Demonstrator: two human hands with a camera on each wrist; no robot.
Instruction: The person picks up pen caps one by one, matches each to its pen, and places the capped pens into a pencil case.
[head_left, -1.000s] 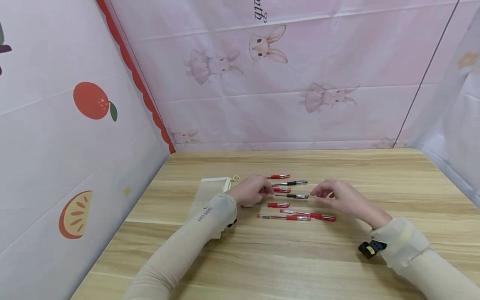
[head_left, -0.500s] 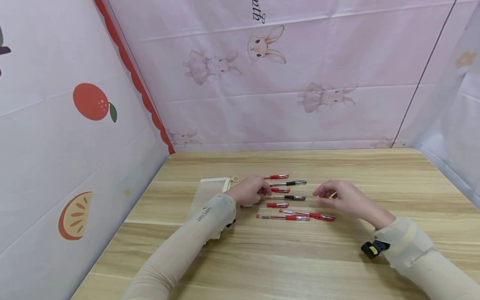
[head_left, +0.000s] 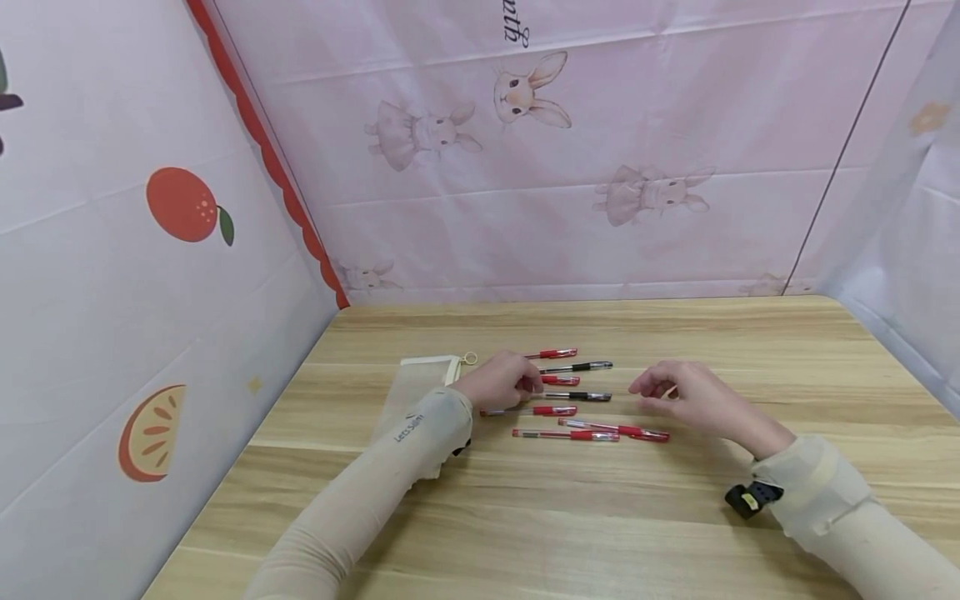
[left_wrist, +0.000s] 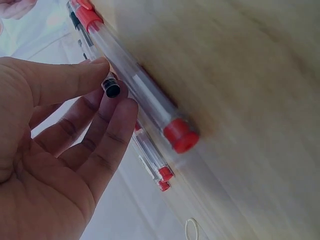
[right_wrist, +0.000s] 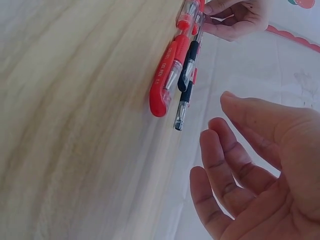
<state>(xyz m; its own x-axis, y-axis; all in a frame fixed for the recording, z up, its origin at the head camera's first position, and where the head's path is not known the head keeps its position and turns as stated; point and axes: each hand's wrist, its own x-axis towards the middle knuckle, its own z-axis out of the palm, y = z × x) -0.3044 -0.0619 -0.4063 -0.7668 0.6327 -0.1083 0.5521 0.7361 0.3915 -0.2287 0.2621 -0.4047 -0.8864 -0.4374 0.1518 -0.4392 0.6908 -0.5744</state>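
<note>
My left hand (head_left: 497,380) pinches the end of a black gel pen (head_left: 581,397) between thumb and fingers, over the left part of a row of pens. In the left wrist view, the pen's dark end plug (left_wrist: 112,90) pokes out past the thumb. Above and below this pen lie another black pen (head_left: 581,367) and several red ones, among them a red pen (head_left: 555,411) and a crossing red pair, whose front one (head_left: 585,436) is nearest me. My right hand (head_left: 693,402) hovers right of the caps, fingers loosely bent, holding nothing.
A pale see-through zip pouch (head_left: 412,383) lies left of the pens, partly behind my left forearm. Its zip ring (head_left: 469,358) sits by the left hand. The wooden table (head_left: 600,525) meets a printed cloth backdrop (head_left: 525,250) at the rear and left.
My right hand has drawn slightly right, away from the held black pen's cap end. That pen has shifted a little left and toward me. The left hand stays nearly still.
</note>
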